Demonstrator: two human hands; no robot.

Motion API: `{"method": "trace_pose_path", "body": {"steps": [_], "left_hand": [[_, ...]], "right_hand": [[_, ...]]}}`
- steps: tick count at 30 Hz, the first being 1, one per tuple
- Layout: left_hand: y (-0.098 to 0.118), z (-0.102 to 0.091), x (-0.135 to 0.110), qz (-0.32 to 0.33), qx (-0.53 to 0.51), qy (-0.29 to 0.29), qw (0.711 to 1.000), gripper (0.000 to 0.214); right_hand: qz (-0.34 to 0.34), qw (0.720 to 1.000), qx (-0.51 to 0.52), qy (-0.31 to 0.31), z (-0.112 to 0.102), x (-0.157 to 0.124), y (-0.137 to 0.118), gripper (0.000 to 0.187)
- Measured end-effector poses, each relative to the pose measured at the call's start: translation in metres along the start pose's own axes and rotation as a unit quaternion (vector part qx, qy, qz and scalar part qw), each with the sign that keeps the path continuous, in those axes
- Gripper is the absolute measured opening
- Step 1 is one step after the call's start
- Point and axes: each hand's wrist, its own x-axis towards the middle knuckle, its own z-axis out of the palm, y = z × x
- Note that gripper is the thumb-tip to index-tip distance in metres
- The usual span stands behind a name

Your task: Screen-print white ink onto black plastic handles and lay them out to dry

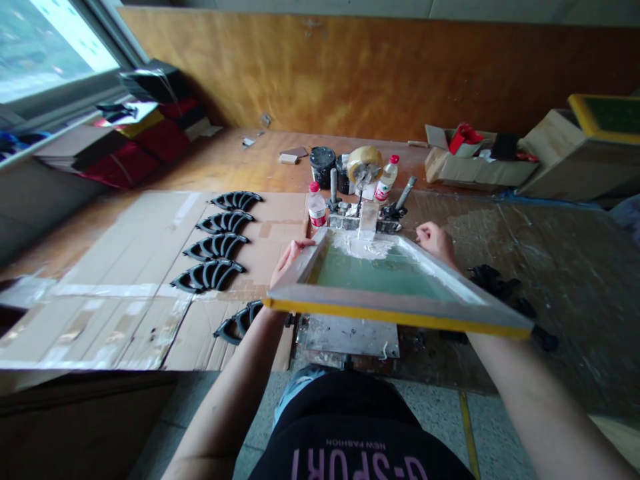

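Note:
A screen-printing frame (370, 308) with a green mesh (375, 277) and a yellow front edge is tilted up, its far end at a clamp (340, 220). White paste lies on the mesh near the clamp. My left hand (290, 259) is at the frame's left rail, fingers stretched out along it; part of the hand is hidden. Beyond the right rail, my right hand (435, 241) is closed with curled fingers, and what is in them cannot be seen. Both forearms pass below the raised front edge. A metal plate (350, 333) lies under the frame.
Several black curved, ribbed parts (215, 245) lie in a column on cardboard (120, 267) at left. Bottles (317, 205), a tape roll (365, 164) and a black tub (323, 165) stand behind the clamp. Dark parts (493, 281) lie at right; an open box (475, 170) stands behind.

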Motion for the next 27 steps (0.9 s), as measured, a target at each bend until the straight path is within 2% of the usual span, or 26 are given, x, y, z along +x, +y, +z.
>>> {"method": "trace_pose_path", "body": {"steps": [2,4,6,8,9,11,12,13,15,17,18,20,21,22,24,25,27], "left_hand": [[0.009,0.011,0.017,0.029,-0.046,0.012,0.998,0.051],[0.011,0.021,0.026,0.010,-0.064,0.030,0.997,0.053],[0.001,0.029,0.023,-0.017,-0.075,0.063,0.995,0.056],[-0.020,0.037,0.005,-0.084,-0.081,0.059,0.991,0.058],[-0.033,0.042,-0.008,-0.146,-0.084,0.031,0.985,0.060],[-0.060,0.051,-0.037,-0.286,-0.095,-0.052,0.952,0.062],[-0.071,0.054,-0.051,-0.327,-0.106,-0.074,0.936,0.061],[-0.081,0.056,-0.062,-0.351,-0.116,-0.079,0.926,0.059],[-0.095,0.049,-0.078,-0.352,-0.120,-0.042,0.927,0.053],[-0.103,0.024,-0.086,-0.329,-0.092,0.022,0.940,0.048],[-0.107,0.004,-0.089,-0.317,-0.071,0.058,0.944,0.046],[-0.115,-0.048,-0.097,-0.306,-0.015,0.167,0.937,0.045],[-0.120,-0.076,-0.103,-0.315,0.017,0.227,0.921,0.044],[-0.126,-0.104,-0.110,-0.329,0.046,0.278,0.901,0.044],[-0.139,-0.153,-0.126,-0.346,0.081,0.342,0.870,0.037],[-0.144,-0.170,-0.134,-0.362,0.106,0.361,0.853,0.034],[-0.148,-0.190,-0.145,-0.364,0.182,0.351,0.843,0.031]], "right_hand": [[-0.047,0.998,0.023,-0.043,0.015,-0.026,0.007,0.028],[-0.108,0.990,0.040,-0.082,0.036,-0.051,0.003,0.026],[-0.156,0.981,0.037,-0.112,0.055,-0.071,-0.009,0.033],[-0.182,0.975,0.022,-0.129,0.064,-0.085,-0.025,0.030],[-0.179,0.976,0.016,-0.124,0.065,-0.092,-0.034,0.024],[-0.173,0.980,0.013,-0.098,0.064,-0.109,-0.057,0.018],[-0.187,0.978,0.015,-0.088,0.062,-0.119,-0.069,0.017],[-0.219,0.972,0.018,-0.089,0.060,-0.129,-0.081,0.018],[-0.314,0.941,0.034,-0.121,0.059,-0.145,-0.095,0.021],[-0.358,0.920,0.048,-0.152,0.056,-0.151,-0.086,0.024],[-0.340,0.926,0.042,-0.157,0.053,-0.149,-0.071,0.025],[-0.235,0.960,-0.013,-0.154,0.042,-0.138,-0.025,0.027],[-0.157,0.974,-0.064,-0.154,0.034,-0.132,0.003,0.027],[-0.078,0.975,-0.119,-0.169,0.026,-0.126,0.031,0.027],[0.075,0.947,-0.221,-0.221,0.010,-0.119,0.078,0.027],[0.116,0.932,-0.247,-0.238,0.005,-0.119,0.095,0.026],[0.155,0.911,-0.275,-0.264,0.000,-0.124,0.113,0.026]]}}
